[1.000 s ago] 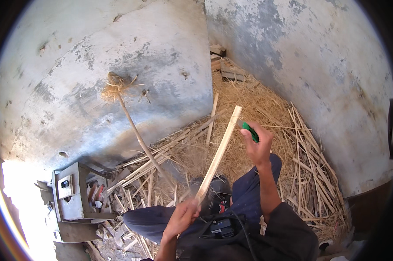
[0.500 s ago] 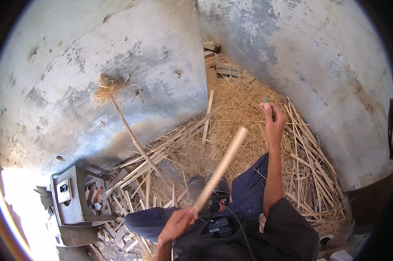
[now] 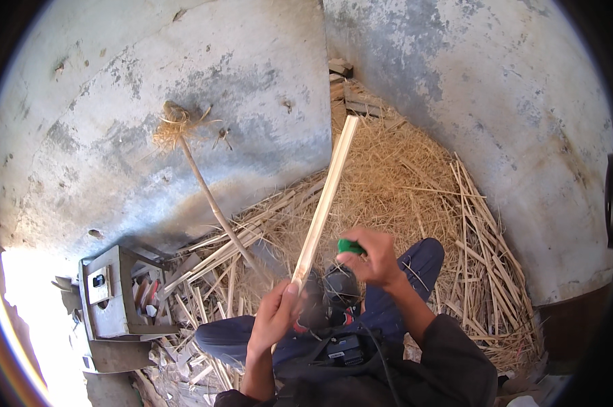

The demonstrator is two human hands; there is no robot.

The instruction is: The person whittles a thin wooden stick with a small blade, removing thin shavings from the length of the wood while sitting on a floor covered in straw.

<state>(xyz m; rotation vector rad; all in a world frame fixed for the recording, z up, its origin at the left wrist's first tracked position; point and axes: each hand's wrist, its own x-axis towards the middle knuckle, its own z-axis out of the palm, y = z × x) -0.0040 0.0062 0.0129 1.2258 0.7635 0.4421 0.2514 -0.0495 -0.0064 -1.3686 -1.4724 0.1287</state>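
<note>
My left hand (image 3: pixel 274 317) is closed round the lower end of a pale split bamboo strip (image 3: pixel 328 193). The strip slants up and away, its far end over the shavings, showing long grooves. To the right of it, my right hand (image 3: pixel 376 256) is closed on a small green object (image 3: pixel 350 247), partly hidden by the fingers and blurred. A gap shows between the green object and the strip. My dark trouser legs (image 3: pixel 415 271) are spread below the hands.
Curly straw-coloured shavings (image 3: pixel 388 163) are heaped ahead, with loose bamboo strips (image 3: pixel 486 261) along the right wall. A long stick (image 3: pixel 208 193) leans on the left wall (image 3: pixel 252 102). At the left stands a grey wooden stool-like box (image 3: pixel 106 295) holding scraps. A cable (image 3: pixel 381 359) crosses my lap.
The strip has swung more upright, and its far end has moved up and left. My right hand has come down and left, bringing the green object beside the strip.
</note>
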